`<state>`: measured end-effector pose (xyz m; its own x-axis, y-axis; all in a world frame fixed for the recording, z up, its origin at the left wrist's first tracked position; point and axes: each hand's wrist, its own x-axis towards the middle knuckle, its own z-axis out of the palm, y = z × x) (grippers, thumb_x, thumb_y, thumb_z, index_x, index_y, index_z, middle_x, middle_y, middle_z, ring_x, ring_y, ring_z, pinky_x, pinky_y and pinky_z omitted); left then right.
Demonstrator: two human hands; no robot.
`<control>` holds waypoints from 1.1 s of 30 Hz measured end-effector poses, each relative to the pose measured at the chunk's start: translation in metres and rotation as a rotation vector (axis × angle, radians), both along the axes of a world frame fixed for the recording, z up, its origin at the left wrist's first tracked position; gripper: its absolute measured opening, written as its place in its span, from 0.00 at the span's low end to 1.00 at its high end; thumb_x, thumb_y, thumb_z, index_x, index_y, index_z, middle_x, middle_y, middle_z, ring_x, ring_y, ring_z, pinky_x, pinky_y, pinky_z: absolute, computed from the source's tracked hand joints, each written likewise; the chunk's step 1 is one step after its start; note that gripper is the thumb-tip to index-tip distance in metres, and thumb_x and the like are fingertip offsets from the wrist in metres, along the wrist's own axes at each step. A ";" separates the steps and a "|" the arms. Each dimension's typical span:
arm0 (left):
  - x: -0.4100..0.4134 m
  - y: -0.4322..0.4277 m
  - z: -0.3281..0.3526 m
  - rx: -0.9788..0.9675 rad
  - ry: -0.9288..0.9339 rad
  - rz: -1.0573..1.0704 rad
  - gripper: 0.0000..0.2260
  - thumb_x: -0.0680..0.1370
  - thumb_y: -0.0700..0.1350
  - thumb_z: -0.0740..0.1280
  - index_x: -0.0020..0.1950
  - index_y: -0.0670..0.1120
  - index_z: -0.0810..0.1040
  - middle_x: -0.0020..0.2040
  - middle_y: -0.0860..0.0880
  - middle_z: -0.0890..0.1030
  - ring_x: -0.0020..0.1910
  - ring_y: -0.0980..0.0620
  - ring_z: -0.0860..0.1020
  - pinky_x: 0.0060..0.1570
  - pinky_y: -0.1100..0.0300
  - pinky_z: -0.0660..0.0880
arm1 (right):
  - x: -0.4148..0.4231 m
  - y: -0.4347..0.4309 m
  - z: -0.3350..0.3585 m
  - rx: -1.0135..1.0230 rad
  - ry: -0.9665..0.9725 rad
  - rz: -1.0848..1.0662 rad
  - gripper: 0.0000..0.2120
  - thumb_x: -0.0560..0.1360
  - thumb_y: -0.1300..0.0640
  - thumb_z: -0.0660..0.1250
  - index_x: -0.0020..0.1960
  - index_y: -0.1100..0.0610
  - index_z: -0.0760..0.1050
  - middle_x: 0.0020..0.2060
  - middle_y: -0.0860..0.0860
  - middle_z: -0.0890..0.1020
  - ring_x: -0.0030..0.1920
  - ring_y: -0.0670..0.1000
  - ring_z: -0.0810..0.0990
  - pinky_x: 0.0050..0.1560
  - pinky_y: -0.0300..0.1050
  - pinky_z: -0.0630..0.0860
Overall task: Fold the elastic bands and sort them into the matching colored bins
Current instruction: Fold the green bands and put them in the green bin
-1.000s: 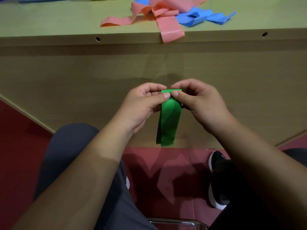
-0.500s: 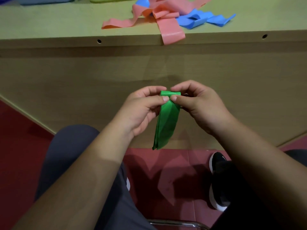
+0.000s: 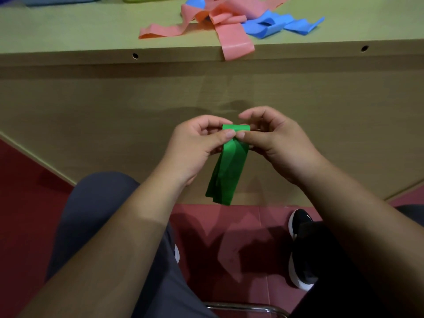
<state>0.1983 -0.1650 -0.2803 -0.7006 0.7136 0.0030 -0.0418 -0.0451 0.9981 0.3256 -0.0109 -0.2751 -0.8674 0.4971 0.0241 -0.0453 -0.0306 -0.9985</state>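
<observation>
Green elastic band (image 3: 226,166), partly folded, hangs below the counter (image 3: 68,33) edge, pinched by our left hand (image 3: 195,145) and right hand (image 3: 278,143) fingers, while pink bands (image 3: 229,35) and blue bands (image 3: 273,25) still await folding and sorting.

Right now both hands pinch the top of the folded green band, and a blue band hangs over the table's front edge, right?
Not quite: the head view shows a pink band, not a blue one, hanging over the table's front edge. The left hand and right hand do pinch the top of the folded green band.
</observation>
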 end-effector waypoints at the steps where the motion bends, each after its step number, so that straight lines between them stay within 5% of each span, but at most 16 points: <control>1: -0.001 -0.001 0.000 -0.009 0.042 0.001 0.08 0.76 0.37 0.78 0.54 0.46 0.87 0.48 0.42 0.87 0.49 0.47 0.85 0.54 0.49 0.83 | 0.001 0.002 0.001 0.040 -0.018 0.006 0.14 0.77 0.67 0.76 0.59 0.54 0.83 0.46 0.57 0.86 0.48 0.51 0.83 0.54 0.48 0.81; 3: -0.002 -0.001 -0.001 -0.021 0.115 0.002 0.09 0.76 0.38 0.78 0.54 0.47 0.88 0.47 0.42 0.87 0.50 0.46 0.85 0.55 0.46 0.84 | 0.003 0.004 0.002 0.129 -0.054 0.021 0.12 0.77 0.65 0.76 0.58 0.54 0.85 0.51 0.61 0.87 0.50 0.52 0.85 0.58 0.51 0.83; 6: -0.002 0.001 -0.004 -0.015 0.166 0.012 0.10 0.76 0.39 0.78 0.55 0.47 0.88 0.49 0.44 0.87 0.53 0.46 0.85 0.57 0.44 0.84 | 0.004 0.005 0.004 0.227 -0.065 -0.018 0.10 0.78 0.65 0.76 0.57 0.55 0.86 0.49 0.54 0.89 0.50 0.48 0.87 0.58 0.47 0.84; 12: -0.001 0.011 -0.008 0.006 0.168 0.054 0.15 0.76 0.33 0.76 0.61 0.43 0.82 0.55 0.45 0.87 0.56 0.54 0.85 0.59 0.57 0.81 | 0.003 0.009 0.008 0.284 -0.036 -0.140 0.11 0.77 0.65 0.77 0.58 0.56 0.86 0.48 0.53 0.89 0.50 0.50 0.88 0.55 0.43 0.84; 15: -0.002 0.013 -0.017 -0.058 0.228 0.074 0.13 0.76 0.37 0.78 0.58 0.45 0.82 0.55 0.45 0.87 0.56 0.49 0.86 0.62 0.48 0.82 | 0.004 0.013 0.012 0.282 -0.012 -0.171 0.11 0.77 0.66 0.77 0.58 0.56 0.86 0.48 0.52 0.89 0.50 0.48 0.88 0.55 0.43 0.84; 20: 0.002 0.019 -0.024 -0.128 0.219 0.090 0.09 0.76 0.38 0.78 0.51 0.46 0.81 0.48 0.43 0.85 0.45 0.48 0.83 0.55 0.44 0.82 | 0.005 0.016 0.014 0.272 0.033 -0.213 0.12 0.76 0.65 0.78 0.56 0.54 0.86 0.46 0.50 0.89 0.49 0.47 0.87 0.56 0.45 0.84; 28: 0.008 0.025 -0.024 -0.169 0.151 -0.023 0.11 0.77 0.35 0.76 0.56 0.44 0.80 0.47 0.48 0.86 0.46 0.55 0.85 0.51 0.57 0.81 | 0.005 0.014 0.013 0.285 0.053 -0.212 0.12 0.76 0.66 0.77 0.58 0.57 0.85 0.49 0.52 0.89 0.51 0.47 0.87 0.59 0.49 0.85; 33: 0.010 0.026 -0.025 -0.200 0.155 -0.008 0.12 0.77 0.34 0.76 0.53 0.48 0.79 0.47 0.45 0.86 0.46 0.50 0.86 0.46 0.55 0.81 | 0.007 0.016 0.013 0.359 0.048 -0.249 0.12 0.76 0.65 0.78 0.58 0.56 0.85 0.50 0.51 0.89 0.53 0.51 0.87 0.58 0.46 0.84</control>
<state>0.2085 -0.1391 -0.3052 -0.6967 0.7166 -0.0317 0.1130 0.1534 0.9817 0.3324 0.0052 -0.2621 -0.7160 0.6433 0.2710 -0.0544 0.3356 -0.9404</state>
